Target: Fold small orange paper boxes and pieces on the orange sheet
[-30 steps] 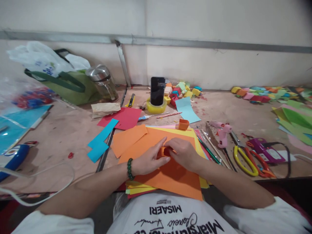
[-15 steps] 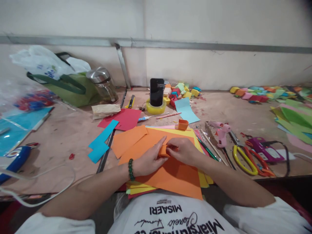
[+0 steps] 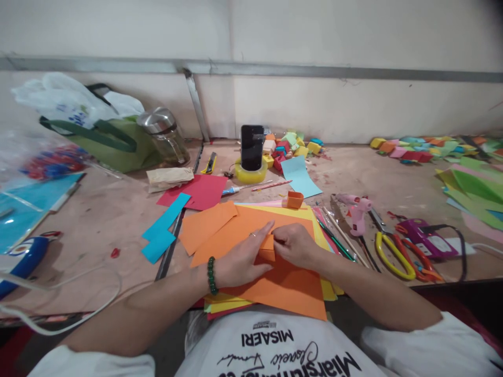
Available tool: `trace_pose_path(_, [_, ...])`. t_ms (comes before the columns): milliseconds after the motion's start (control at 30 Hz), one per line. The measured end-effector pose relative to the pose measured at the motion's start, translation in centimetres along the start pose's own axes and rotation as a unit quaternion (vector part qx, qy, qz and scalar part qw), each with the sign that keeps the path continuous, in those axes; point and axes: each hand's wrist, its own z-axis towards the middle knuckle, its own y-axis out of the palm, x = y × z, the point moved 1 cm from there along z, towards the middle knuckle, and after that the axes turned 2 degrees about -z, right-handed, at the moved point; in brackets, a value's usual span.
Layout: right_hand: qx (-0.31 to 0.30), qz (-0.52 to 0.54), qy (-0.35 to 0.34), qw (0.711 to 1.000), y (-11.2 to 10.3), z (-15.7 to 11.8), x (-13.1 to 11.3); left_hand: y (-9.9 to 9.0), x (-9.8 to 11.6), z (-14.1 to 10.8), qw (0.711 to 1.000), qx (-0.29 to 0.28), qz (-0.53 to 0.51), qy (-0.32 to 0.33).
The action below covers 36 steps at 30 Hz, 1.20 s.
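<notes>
A small folded orange paper box [image 3: 267,253] sits between my hands, just above a large orange paper sheet [image 3: 291,288]. My left hand [image 3: 241,261], with a green bead bracelet at the wrist, holds the box from the left, fingers behind it and thumb in front. My right hand [image 3: 296,245] has its fingers curled in and pinched at the box's right edge; the fingertips are partly hidden. Beyond my hands stands another small orange paper box [image 3: 294,199]. Further orange pieces [image 3: 208,224] lie to the left.
Scissors [image 3: 395,256], a pink glue gun [image 3: 357,214] and a purple device [image 3: 426,238] lie to the right. A phone [image 3: 252,147] stands in a yellow tape roll [image 3: 250,174]. Blue strips [image 3: 167,217] and red paper [image 3: 204,189] lie left. Small colored paper boxes [image 3: 291,146] are heaped behind.
The fingers of my left hand have straightened and its thumb has dropped lower, showing more of the box. My right hand has curled tighter and shifted slightly right.
</notes>
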Motion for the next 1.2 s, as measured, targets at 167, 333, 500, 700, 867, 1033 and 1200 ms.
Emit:
trace_pose_path(167, [-0.065, 0.195, 0.104, 0.973, 1.1, 0.2, 0.7, -0.6, 0.0, 0.4, 0.996, 0.077, -0.006, 0.036])
trace_pose_path(333, [-0.021, 0.218, 0.059, 0.974, -0.1, 0.1, 0.6, -1.9, -0.5, 1.1, 0.974, 0.041, -0.222, -0.034])
trace_pose_path(500, [0.132, 0.097, -0.191, 0.968, -2.7, -0.2, -1.5, -2.9, -0.7, 1.3, 0.92, -0.054, -0.381, -0.076])
trace_pose_path(700, [0.161, -0.003, -0.303, 0.939, -1.9, -0.3, -1.8, -2.7, -0.3, 0.9, 0.885, -0.133, -0.435, -0.095])
trace_pose_path(867, [0.164, -0.014, -0.304, 0.938, -1.8, 0.0, -1.8, -2.0, -0.6, 0.6, 0.863, -0.142, -0.474, -0.107])
trace_pose_path(1033, [0.127, -0.012, -0.287, 0.949, -1.7, -0.1, -1.9, -1.6, -0.7, 0.7, 0.863, -0.11, -0.483, -0.1])
trace_pose_path(1200, [0.104, -0.032, -0.286, 0.952, -1.2, -0.3, -1.6, -1.5, -0.5, 0.8, 0.859, -0.086, -0.489, -0.121])
